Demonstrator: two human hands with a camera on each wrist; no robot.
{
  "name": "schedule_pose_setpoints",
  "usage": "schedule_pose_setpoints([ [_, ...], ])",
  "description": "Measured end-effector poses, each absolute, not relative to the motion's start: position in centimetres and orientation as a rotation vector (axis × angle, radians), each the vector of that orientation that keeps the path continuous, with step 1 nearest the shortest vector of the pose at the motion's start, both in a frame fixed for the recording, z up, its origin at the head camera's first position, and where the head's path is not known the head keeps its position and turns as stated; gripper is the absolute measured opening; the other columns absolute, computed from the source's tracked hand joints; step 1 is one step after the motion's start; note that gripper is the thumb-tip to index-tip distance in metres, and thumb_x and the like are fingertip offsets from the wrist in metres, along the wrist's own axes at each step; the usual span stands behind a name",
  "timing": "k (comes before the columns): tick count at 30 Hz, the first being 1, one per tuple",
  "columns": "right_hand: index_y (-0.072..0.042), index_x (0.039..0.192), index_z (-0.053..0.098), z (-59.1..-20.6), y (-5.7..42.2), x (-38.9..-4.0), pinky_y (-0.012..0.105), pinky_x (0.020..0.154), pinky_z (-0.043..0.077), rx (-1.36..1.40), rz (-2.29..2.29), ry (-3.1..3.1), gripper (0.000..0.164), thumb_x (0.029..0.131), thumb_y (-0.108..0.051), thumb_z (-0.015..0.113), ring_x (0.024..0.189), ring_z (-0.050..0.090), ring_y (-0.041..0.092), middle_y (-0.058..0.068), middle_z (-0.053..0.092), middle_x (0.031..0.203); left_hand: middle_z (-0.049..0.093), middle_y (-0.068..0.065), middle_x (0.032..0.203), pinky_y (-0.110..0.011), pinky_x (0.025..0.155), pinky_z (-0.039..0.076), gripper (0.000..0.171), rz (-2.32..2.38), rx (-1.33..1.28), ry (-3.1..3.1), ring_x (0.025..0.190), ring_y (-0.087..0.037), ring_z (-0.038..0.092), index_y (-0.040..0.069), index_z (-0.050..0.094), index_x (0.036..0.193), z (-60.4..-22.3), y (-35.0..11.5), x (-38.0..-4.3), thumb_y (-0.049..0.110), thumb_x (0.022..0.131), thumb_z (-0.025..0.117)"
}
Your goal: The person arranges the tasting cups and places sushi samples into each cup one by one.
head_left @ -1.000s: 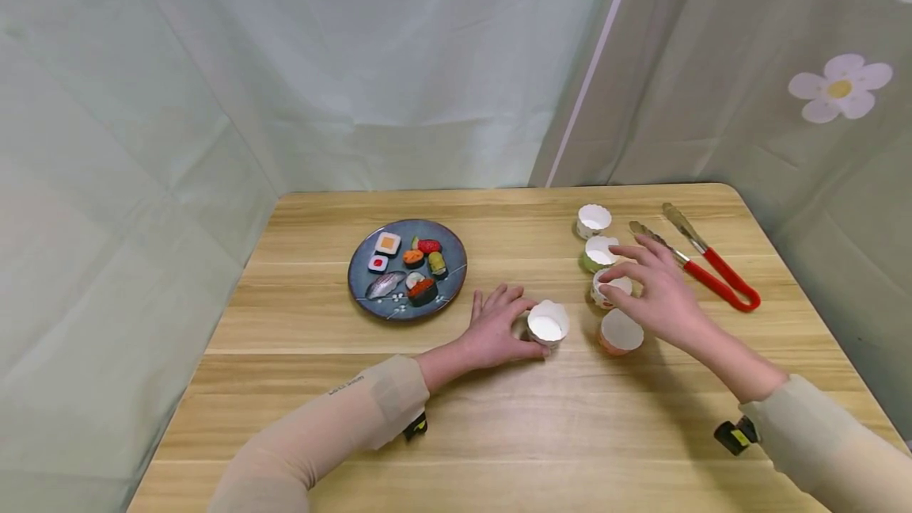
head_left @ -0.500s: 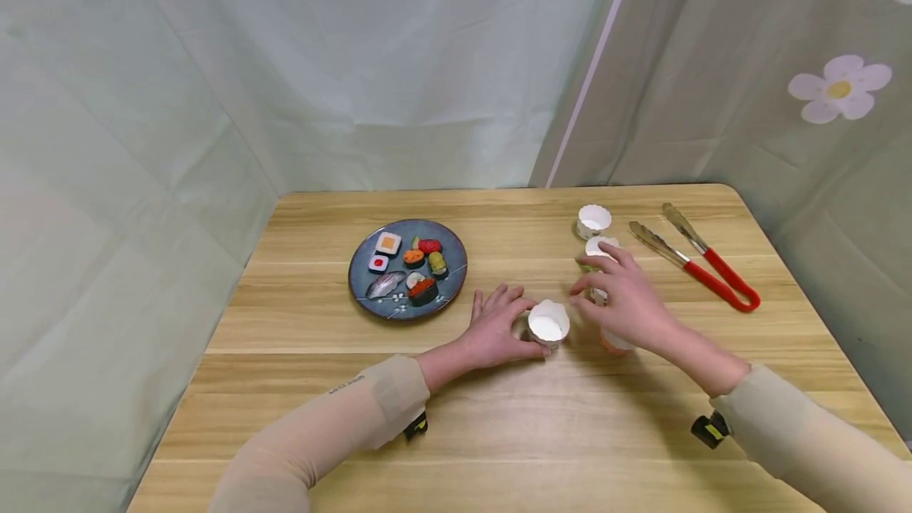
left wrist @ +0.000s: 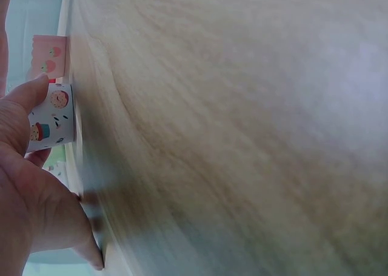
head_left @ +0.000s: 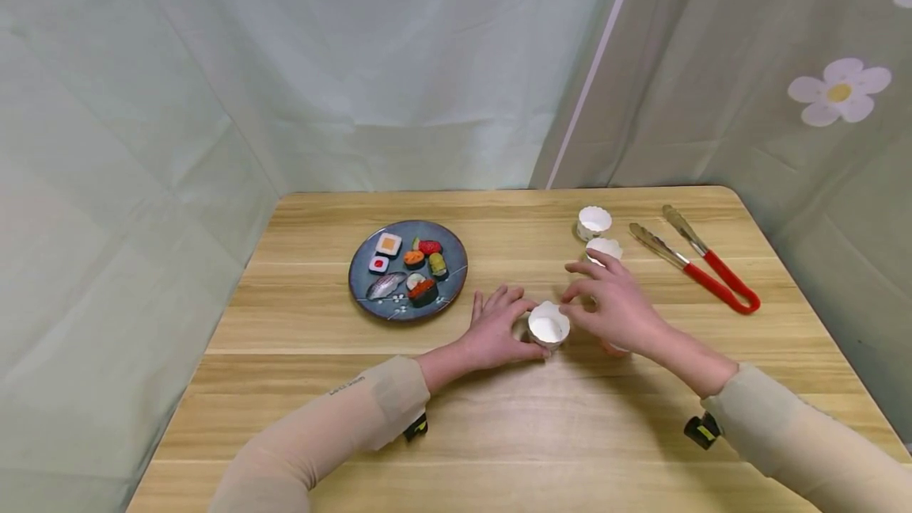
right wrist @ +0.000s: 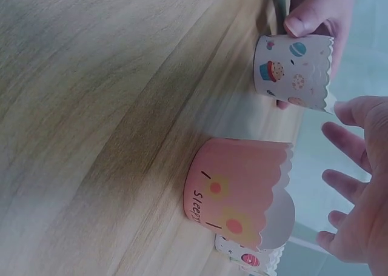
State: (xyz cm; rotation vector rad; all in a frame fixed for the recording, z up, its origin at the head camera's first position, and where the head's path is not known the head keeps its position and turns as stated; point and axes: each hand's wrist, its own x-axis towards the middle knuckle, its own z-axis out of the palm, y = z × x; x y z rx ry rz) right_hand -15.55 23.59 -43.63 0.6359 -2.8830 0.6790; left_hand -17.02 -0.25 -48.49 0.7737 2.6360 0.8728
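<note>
My left hand (head_left: 502, 329) grips a white paper baking cup (head_left: 547, 324) between thumb and fingers; the cup stands upright on the table. Cupcake and cookie prints cover its side in the right wrist view. From the right, my right hand (head_left: 616, 303) reaches to the same cup, a fingertip right at its scalloped rim, the other fingers spread apart. Under that hand is a pink baking cup (right wrist: 236, 185) with flower prints, partly hidden in the head view. Farther back stand two more cups, one partly covered by the fingers (head_left: 604, 250) and one at the rear (head_left: 594, 222).
A dark blue plate (head_left: 363, 299) with several toy sushi pieces sits on the table's left side. Tongs with red handles (head_left: 730, 291) lie spread at the right. Pale curtains (head_left: 427, 62) hang behind and beside the wooden table (head_left: 299, 402).
My right hand has moved left and slightly down from over the row of cups to the rim of the white cup. My left hand keeps its grip on that cup in place.
</note>
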Motion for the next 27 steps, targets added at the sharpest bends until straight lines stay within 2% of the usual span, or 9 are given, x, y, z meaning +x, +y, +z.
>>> schedule_pose_setpoints([
  [10, -0.021, 0.089, 0.078, -43.85, 23.52, -15.45, 0.063, 0.119, 0.024, 0.646, 0.669, -2.864, 0.008, 0.088, -0.028, 0.081, 0.146, 0.03, 0.042, 0.014, 0.062, 0.139, 0.036, -0.01, 0.162, -0.068, 0.12, -0.004, 0.073, 0.883, 0.764, 2.627, 0.154, -0.035, 0.017, 0.027, 0.06, 0.138, -48.51, -0.25, -16.9, 0.054, 0.076, 0.088],
  [27, -0.02, 0.083, 0.076, -44.13, 23.05, -15.49, 0.058, 0.118, 0.029, 0.671, 0.625, -2.852, 0.009, 0.088, -0.026, 0.081, 0.142, 0.037, 0.042, 0.014, 0.065, 0.133, 0.038, -0.011, 0.16, -0.069, 0.12, -0.003, 0.076, 0.87, 0.771, 2.653, 0.153, -0.035, 0.02, 0.027, 0.06, 0.14, -48.69, -0.1, -16.91, 0.056, 0.075, 0.088],
])
